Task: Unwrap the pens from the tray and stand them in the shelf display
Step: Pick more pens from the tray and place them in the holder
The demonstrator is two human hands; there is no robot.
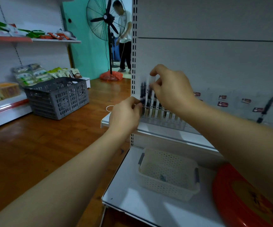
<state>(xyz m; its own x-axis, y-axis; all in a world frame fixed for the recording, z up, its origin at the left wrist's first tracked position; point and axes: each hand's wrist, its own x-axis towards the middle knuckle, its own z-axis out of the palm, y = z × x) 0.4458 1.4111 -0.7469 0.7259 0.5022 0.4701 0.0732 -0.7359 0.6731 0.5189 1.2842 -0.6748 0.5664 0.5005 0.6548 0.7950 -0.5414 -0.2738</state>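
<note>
A clear pen display rack (163, 121) stands on the upper white shelf (173, 134), with several dark pens (148, 99) upright in its left slots. My left hand (124, 114) pinches the lower end of a dark pen (142, 95) at the rack's left edge. My right hand (170, 89) is above the rack, fingers pinching a clear wrapper or pen top (152, 80); which one is blurred. Further right, one dark pen (265, 109) leans alone against the back panel. A white perforated basket tray (168, 192) sits on the lower shelf and looks almost bare.
A red round tray (240, 200) lies at the lower shelf's right. A grey plastic crate (58, 97) sits on the wooden floor to the left, by shelves of packaged food. A standing fan (107, 19) and a person (124, 35) are in the background.
</note>
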